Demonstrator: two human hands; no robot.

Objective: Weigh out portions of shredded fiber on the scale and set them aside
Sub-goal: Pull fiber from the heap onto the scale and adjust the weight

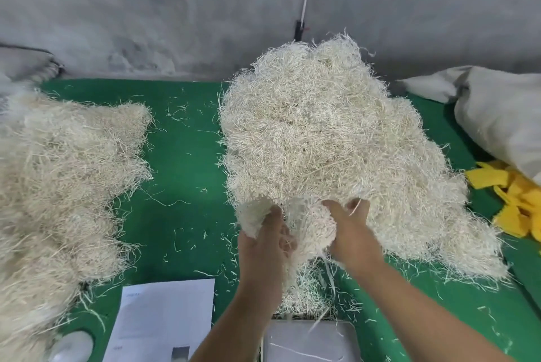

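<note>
A large heap of pale shredded fiber (328, 139) lies on the green table (184, 162) ahead of me. Both hands hold one clump of fiber (307, 224) at the heap's near edge. My left hand (269, 241) grips the clump's left side, with a tuft sticking up above the fingers. My right hand (351, 230) grips its right side, fingers sunk into the strands. Below the hands, the scale's metal platform (307, 344) shows at the bottom edge, with loose strands on it and a small mound of fiber (307, 294) just beyond it.
A second broad pile of fiber (58, 186) covers the left side. A white paper sheet (164, 317) and a white round object (70, 347) lie at the bottom left. Yellow fabric strips (515, 200) and a grey sack (497, 115) sit at the right. A grey wall rises behind.
</note>
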